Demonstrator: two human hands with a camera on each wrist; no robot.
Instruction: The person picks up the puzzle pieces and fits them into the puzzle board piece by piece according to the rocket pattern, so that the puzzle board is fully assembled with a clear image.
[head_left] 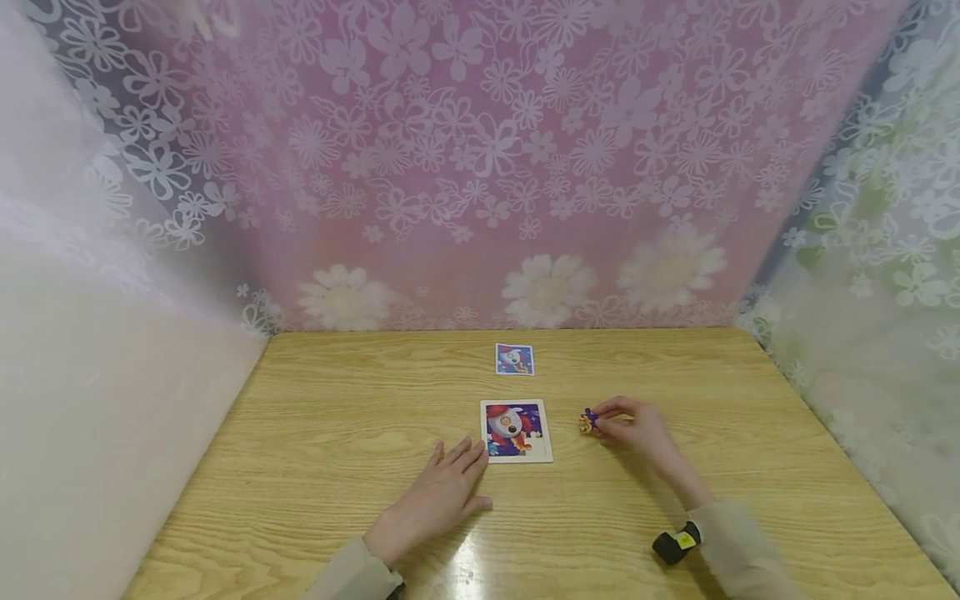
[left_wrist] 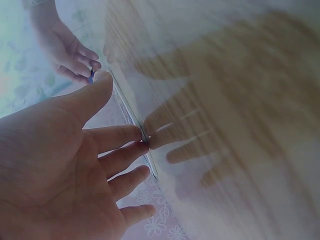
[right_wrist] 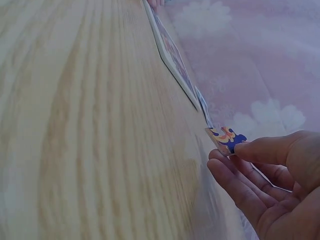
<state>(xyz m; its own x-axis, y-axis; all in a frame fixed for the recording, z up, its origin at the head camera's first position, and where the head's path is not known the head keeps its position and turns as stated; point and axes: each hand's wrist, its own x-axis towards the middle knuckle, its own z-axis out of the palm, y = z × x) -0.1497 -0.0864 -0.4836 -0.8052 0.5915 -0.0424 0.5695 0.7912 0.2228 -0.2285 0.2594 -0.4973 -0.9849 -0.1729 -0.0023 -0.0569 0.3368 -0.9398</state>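
A jigsaw puzzle in a white-edged tray (head_left: 547, 457) lies on the table, with a rocket picture partly filled in and a pale gap at its lower right. My left hand (head_left: 441, 493) touches the tray's left edge with its fingertips, fingers straight and spread. To the right of the tray, my right hand (head_left: 636, 433) pinches a puzzle piece (head_left: 587, 421) between thumb and fingers. In the right wrist view the piece (right_wrist: 226, 139) is purple with orange and yellow flame shapes, held above the table.
Behind the tray lies a small picture card (head_left: 514, 359) with the same rocket image. The wooden table (head_left: 337, 417) is bordered by a pink flowered curtain (head_left: 480, 167) at the back and pale sheets at both sides. A black strap device (head_left: 675, 543) is by the right wrist.
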